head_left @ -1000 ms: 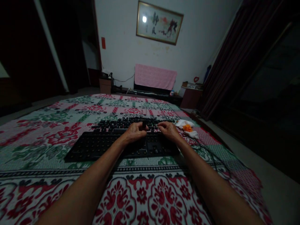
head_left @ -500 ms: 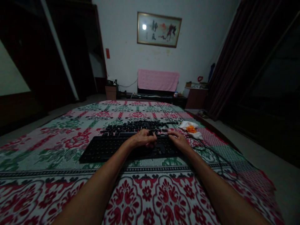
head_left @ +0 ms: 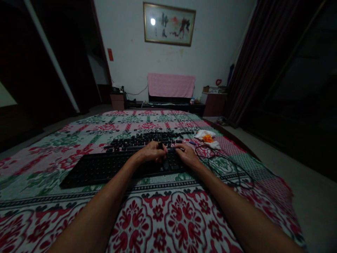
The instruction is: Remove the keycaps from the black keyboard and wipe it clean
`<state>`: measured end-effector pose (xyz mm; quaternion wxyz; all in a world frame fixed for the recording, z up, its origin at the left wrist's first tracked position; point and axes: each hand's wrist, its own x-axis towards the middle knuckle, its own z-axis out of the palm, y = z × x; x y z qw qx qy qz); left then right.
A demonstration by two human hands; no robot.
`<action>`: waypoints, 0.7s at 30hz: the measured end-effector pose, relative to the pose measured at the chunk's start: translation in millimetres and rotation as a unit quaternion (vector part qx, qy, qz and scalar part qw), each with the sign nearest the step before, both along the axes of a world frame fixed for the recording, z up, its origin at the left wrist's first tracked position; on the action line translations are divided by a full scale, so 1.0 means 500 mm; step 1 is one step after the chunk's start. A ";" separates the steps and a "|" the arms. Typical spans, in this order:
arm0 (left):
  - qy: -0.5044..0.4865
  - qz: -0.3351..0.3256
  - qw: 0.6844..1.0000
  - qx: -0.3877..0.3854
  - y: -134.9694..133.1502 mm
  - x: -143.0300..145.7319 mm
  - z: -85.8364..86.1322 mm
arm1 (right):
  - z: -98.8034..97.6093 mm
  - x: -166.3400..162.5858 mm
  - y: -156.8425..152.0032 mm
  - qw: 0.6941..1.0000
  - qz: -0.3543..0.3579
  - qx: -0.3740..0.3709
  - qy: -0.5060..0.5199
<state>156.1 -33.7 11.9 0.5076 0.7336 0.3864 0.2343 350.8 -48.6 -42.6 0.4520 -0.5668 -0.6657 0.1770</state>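
Hands: two, apart from each other, both at the middle of the frame over the keyboard's right half.
Left hand [head_left: 151, 153]: thumb and fingers closed on one small black piece [head_left: 160, 144], which stands up from the grip.
Right hand [head_left: 186, 155]: fingers bent, tips by the keyboard's far edge; whether they pinch anything, I cannot tell.
Keyboard [head_left: 94, 168]: one, black, lying slantwise from centre left to the middle, rows of sockets bare on its left half.
Keycaps [head_left: 147, 137]: dozens, black, too many and too dim to count exactly, spread just beyond the keyboard.
Long bar [head_left: 134, 148]: one, dark, lying between keyboard and keycaps.
Cable [head_left: 231, 161]: black, looped right of centre; number of strands unclear.
Cloth [head_left: 207, 137]: one, white and orange, right of the keycaps.
Cover [head_left: 165, 196]: one, patterned red, green and white, under all these.
Wall: one framed picture [head_left: 170, 24], upper middle; one red strip [head_left: 110, 54], upper left.
Towel [head_left: 171, 85]: one, pink, below the picture.
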 end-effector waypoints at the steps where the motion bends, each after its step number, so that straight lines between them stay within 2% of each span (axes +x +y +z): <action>1: 0.003 -0.005 1.000 0.000 0.000 -0.002 0.000 | 0.003 -0.001 -0.001 1.000 0.000 0.009 -0.005; 5: 0.024 -0.038 0.999 0.005 -0.001 -0.010 0.003 | 0.037 -0.009 -0.014 0.998 0.012 0.068 -0.014; 7: 0.040 -0.056 0.997 0.029 -0.004 -0.009 0.003 | 0.061 -0.021 -0.025 0.997 0.025 0.074 -0.007; 11: 0.096 -0.071 0.981 0.153 -0.008 0.001 0.000 | 0.095 -0.058 -0.045 0.996 0.070 0.058 -0.009; 15: 0.136 -0.067 0.954 0.257 -0.009 0.009 -0.006 | 0.101 -0.085 -0.055 0.997 0.040 0.069 -0.009; 18: 0.117 -0.080 0.959 0.245 -0.009 0.009 -0.007 | 0.104 -0.092 -0.058 0.997 0.019 0.073 -0.013; 21: 0.083 -0.108 0.979 0.149 -0.009 0.002 -0.003 | 0.109 -0.095 -0.062 0.998 0.020 0.060 -0.018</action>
